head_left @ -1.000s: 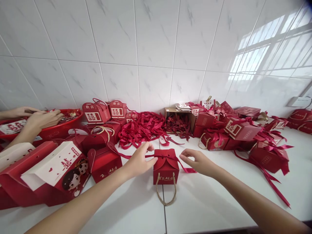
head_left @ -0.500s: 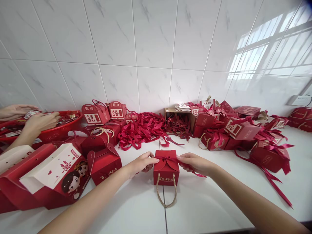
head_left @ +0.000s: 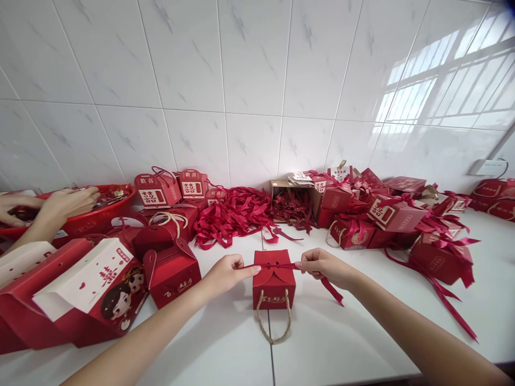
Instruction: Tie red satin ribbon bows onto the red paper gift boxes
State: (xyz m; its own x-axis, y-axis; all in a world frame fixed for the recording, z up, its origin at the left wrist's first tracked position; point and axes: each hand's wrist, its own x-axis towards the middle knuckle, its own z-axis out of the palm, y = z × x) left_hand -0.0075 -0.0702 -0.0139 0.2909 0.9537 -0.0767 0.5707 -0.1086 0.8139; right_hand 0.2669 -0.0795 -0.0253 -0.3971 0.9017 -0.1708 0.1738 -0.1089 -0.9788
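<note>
A small red gift box (head_left: 273, 284) stands upright in front of me, gold lettering on its near side and a twisted rope handle (head_left: 274, 339) hanging from it onto the table. Across its folded top runs a red ribbon (head_left: 333, 292), threaded through the holes in the flaps. At the left of the box, my left hand (head_left: 229, 273) pinches one side of the ribbon. My right hand (head_left: 326, 266) grips the other side between thumb and fingers, with a loose tail dangling below it. Both hands are a little apart from the box, and the ribbon looks taut.
Another person's hands (head_left: 68, 205) are over a red basin (head_left: 120, 199) at the far left. Several red boxes (head_left: 175, 273) crowd the left. A ribbon pile (head_left: 235, 212) and an open carton (head_left: 281, 185) lie at the back, with ribboned boxes (head_left: 442, 257) to the right.
My hands have drawn outward from the box, the right one further, stretching the ribbon across the top. The other person's left hand has lowered into the basin.
</note>
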